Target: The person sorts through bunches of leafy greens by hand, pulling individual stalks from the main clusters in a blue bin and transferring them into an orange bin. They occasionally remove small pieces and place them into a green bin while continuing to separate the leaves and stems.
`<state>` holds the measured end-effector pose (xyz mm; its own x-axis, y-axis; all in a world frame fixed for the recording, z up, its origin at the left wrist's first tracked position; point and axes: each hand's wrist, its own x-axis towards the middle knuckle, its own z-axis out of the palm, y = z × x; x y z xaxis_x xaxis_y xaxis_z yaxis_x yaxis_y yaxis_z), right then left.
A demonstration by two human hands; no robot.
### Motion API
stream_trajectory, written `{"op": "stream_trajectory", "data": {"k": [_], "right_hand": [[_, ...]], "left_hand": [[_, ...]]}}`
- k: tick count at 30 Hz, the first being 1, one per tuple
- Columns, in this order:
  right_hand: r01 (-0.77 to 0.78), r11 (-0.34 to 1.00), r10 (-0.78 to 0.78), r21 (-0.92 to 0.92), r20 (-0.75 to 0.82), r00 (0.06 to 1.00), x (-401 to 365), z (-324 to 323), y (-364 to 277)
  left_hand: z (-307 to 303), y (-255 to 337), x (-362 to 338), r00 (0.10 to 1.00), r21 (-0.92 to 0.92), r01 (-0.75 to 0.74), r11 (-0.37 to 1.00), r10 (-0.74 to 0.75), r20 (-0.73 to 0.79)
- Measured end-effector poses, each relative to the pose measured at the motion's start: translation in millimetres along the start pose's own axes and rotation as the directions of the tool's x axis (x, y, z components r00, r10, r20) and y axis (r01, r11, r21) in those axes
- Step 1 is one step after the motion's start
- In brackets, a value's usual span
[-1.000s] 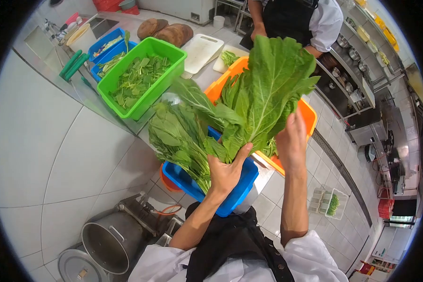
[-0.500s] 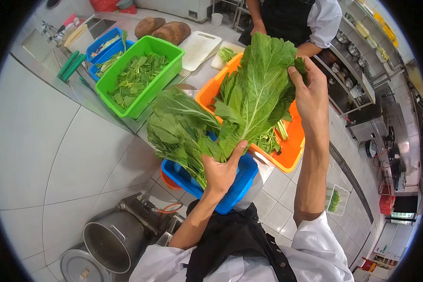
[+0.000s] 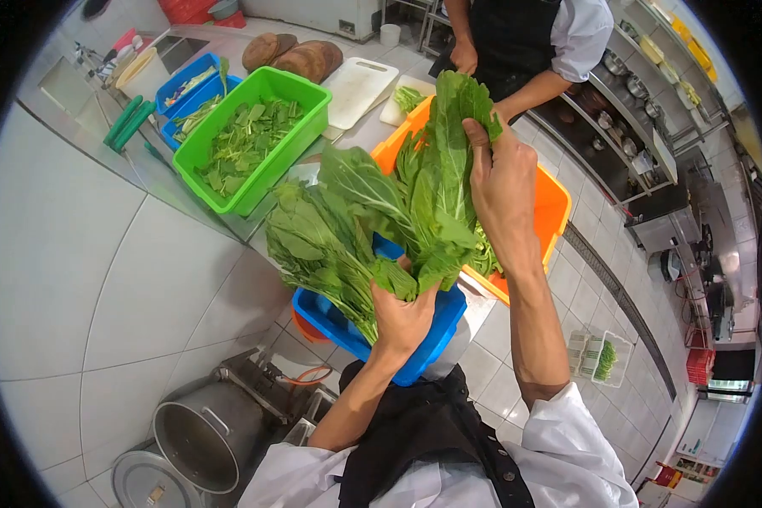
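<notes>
Over the blue basin (image 3: pixel 415 360), my left hand (image 3: pixel 402 317) is wrapped round the lower stems of leafy greens (image 3: pixel 372 190). My right hand (image 3: pixel 504 173) pinches the upper part of a broad leaf (image 3: pixel 453 135) between thumb and fingers. A darker bunch of greens (image 3: pixel 317 241) hangs at the left, its stems reaching down into the blue basin. Behind my right hand stands the orange basin (image 3: pixel 553 207), with cut stems and leaves in it. The green basin (image 3: pixel 258 190), holding loose picked leaves (image 3: pixel 250 140), is at the upper left.
A white cutting board (image 3: pixel 360 91) and brown round blocks (image 3: pixel 300 59) lie at the back. Across the counter, a co-worker in a black apron (image 3: pixel 512 42) has both hands near the orange basin. A large pot (image 3: pixel 196 444) stands at the lower left; a white basket (image 3: pixel 610 360) is on the floor.
My right hand has moved left and slightly down, and the broad leaf is now folded narrower. More of the orange basin's right side shows. My left hand stays round the stems.
</notes>
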<state>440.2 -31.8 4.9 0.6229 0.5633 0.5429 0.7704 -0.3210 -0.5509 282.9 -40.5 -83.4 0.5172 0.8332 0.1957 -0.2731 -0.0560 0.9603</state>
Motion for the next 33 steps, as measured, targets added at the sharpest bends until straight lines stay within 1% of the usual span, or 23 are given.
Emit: {"op": "stream_trajectory", "data": {"k": [2,4,6,7,8,9,10,12,13,15,17,19,21,22,23,24,25,26,27,30,31,32,33], "right_hand": [[0.029,0.999,-0.029,0.026,0.019,0.999,0.9,2.9,8.3],[0.055,0.997,-0.057,0.05,0.039,0.998,1.0,0.7,10.2],[0.122,0.989,-0.129,0.08,0.097,0.987,0.0,-4.5,8.4],[0.12,0.99,-0.128,0.08,0.099,0.987,-0.4,-5.8,9.4],[0.101,0.993,-0.11,0.068,0.143,0.984,-1.4,-6.9,10.5],[0.081,0.995,-0.09,0.056,0.186,0.978,-2.3,-7.9,9.8],[0.077,0.995,-0.086,0.056,0.189,0.978,-2.9,-10.3,7.8],[-0.051,0.983,0.015,0.178,0.198,0.98,-4.8,-15.5,2.1],[-0.059,0.982,0.021,0.179,0.206,0.978,-7.1,-13.4,6.1],[0.005,0.951,-0.048,0.31,0.13,0.99,-8.7,-8.9,17.0],[0.011,0.953,-0.05,0.303,0.119,0.992,-11.6,-6.2,18.4],[0.016,0.955,-0.05,0.295,0.107,0.993,-18.1,-1.6,15.0],[0.043,0.98,-0.036,0.196,-0.041,0.999,-23.1,3.5,8.8],[0.04,0.98,-0.033,0.195,-0.04,0.999,-24.2,1.5,5.8],[-0.003,0.986,0.005,0.166,-0.012,1.0,-23.7,-1.9,1.0],[-0.046,0.99,0.044,0.136,0.015,0.999,-23.3,-3.3,-1.5],[-0.047,0.989,0.045,0.137,0.016,0.999,-22.1,-1.7,2.0],[0.028,0.992,-0.031,0.122,0.018,0.999,-19.8,-0.2,9.8],[0.105,0.989,-0.108,0.108,0.022,0.994,-17.6,0.8,17.0],[0.106,0.985,-0.104,0.137,-0.018,0.994,-11.0,1.1,31.5],[0.121,0.99,-0.12,0.073,-0.019,0.993,-9.4,-0.4,36.0],[0.124,0.989,-0.123,0.075,-0.02,0.992,-6.0,-1.6,39.5],[0.273,0.961,-0.27,0.038,-0.069,0.96,-0.7,-2.3,42.2]], "left_hand": [[2.1,2.4,-1.4,1.0,-0.055,0.011,0.998,-0.012,-0.02],[-1.7,4.2,-2.5,0.999,-0.053,0.029,0.998,-0.03,-0.021],[-6.3,4.3,-2.9,0.999,-0.054,0.048,0.997,-0.049,-0.021],[-9.0,3.8,-2.9,0.999,-0.044,0.051,0.998,-0.051,0.011],[-11.1,3.5,-3.3,0.998,-0.035,0.056,0.998,-0.054,0.044],[-12.4,4.1,-3.6,0.997,-0.033,0.06,0.998,-0.059,0.045],[-13.2,5.2,-3.6,0.996,-0.058,0.076,0.995,-0.073,0.053],[-15.5,4.8,-3.5,0.994,-0.08,0.099,0.992,-0.094,0.059],[-16.9,3.8,-2.9,0.995,-0.072,0.085,0.994,-0.081,0.051],[-18.6,2.0,-1.3,0.996,-0.06,0.077,0.995,-0.074,0.044],[-20.5,0.0,-1.4,0.993,0.008,0.065,0.998,-0.065,0.095],[-19.1,-2.6,-3.0,0.99,-0.01,0.106,0.994,-0.104,0.094],[-15.1,-3.1,-3.9,0.987,-0.032,0.136,0.99,-0.132,0.094],[-12.5,-1.2,-4.4,0.989,-0.044,0.134,0.99,-0.131,0.066],[-11.6,-0.3,-4.2,0.991,-0.055,0.13,0.99,-0.128,0.038],[-12.6,-0.3,-5.0,0.991,-0.054,0.131,0.99,-0.129,0.037],[-14.6,-0.6,-6.1,0.992,-0.008,0.111,0.994,-0.111,0.055],[-15.7,-0.6,-7.1,0.993,0.038,0.091,0.995,-0.094,0.075],[-15.3,1.0,-7.3,0.993,0.038,0.093,0.995,-0.096,0.075],[-10.5,7.8,-6.8,0.992,0.019,0.068,0.998,-0.069,0.108],[-8.0,8.3,-6.1,0.99,0.032,0.061,0.998,-0.064,0.126],[-5.6,8.5,-5.4,0.988,0.046,0.054,0.997,-0.06,0.144],[-3.7,8.0,-4.3,0.988,0.047,0.049,0.998,-0.056,0.143]]}}
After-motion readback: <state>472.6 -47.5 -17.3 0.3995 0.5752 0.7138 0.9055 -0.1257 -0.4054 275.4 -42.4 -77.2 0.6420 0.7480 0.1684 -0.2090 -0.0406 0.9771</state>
